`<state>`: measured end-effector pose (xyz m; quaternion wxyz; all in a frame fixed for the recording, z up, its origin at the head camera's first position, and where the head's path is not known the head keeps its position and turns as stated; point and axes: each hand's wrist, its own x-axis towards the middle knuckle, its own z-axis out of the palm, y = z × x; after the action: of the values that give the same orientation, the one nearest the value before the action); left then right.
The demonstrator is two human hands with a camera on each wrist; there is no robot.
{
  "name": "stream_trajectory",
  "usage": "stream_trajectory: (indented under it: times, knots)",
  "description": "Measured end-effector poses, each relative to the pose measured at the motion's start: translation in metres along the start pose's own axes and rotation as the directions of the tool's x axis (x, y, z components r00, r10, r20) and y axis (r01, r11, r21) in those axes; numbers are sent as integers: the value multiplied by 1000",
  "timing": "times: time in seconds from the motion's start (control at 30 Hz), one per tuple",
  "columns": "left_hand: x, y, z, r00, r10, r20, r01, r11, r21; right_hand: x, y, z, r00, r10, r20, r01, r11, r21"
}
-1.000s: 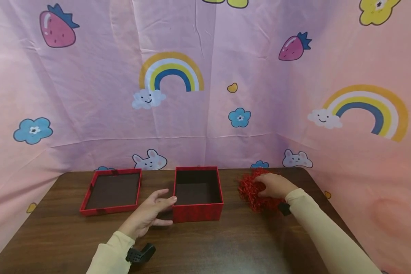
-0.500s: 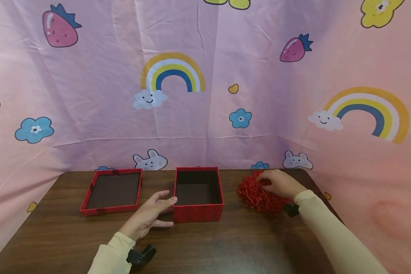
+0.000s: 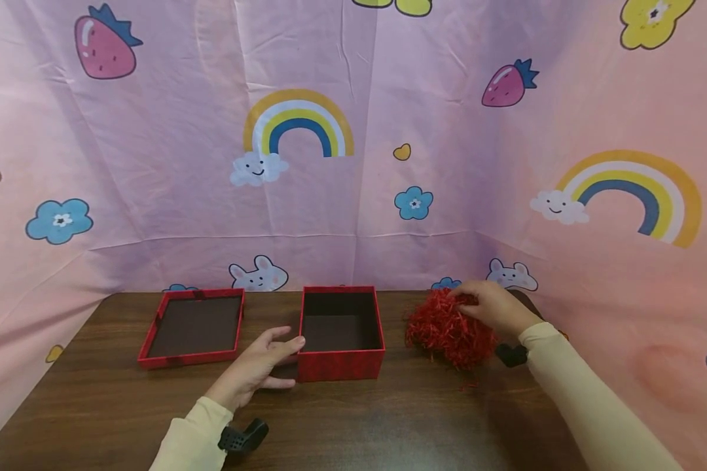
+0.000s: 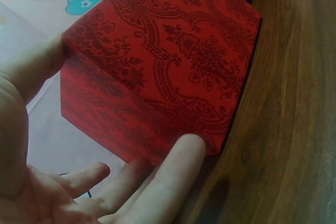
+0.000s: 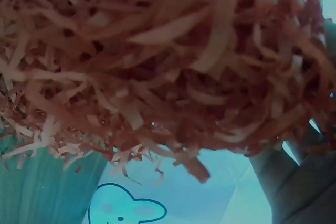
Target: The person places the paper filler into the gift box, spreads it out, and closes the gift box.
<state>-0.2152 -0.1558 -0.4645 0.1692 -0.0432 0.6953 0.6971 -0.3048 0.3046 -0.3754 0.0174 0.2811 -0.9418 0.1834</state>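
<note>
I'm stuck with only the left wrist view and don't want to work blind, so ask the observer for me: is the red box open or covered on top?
Observer: Open. In the head view the red box shows its dark inside.
Operator: Thanks. And what's over to the left of it?
Observer: A shallow red lid lies on the table, dark inner side up.
Operator: And to the right?
Observer: There the right hand grips a tangle of red shredded paper.
</note>
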Motion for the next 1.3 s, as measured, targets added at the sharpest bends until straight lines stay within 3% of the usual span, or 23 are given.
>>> stream_trajectory:
  times: [0.2, 0.7, 1.07, 1.3]
  knots:
    - [0, 2, 2, 1000, 2, -16, -1, 999, 45, -2, -6, -12, 1000, 23, -16, -22, 999, 46]
    - [0, 2, 1, 1000, -4, 0, 4, 1000, 6, 3, -20, -40, 985, -84, -151, 80, 996, -37]
    - [0, 2, 2, 1000, -7, 11, 7, 1000, -1, 7, -31, -60, 977, -134, -166, 125, 990, -62]
    - [0, -2, 3, 1000, -1, 8, 1, 1000, -9, 6, -38, -70, 985, -105, -139, 97, 993, -62]
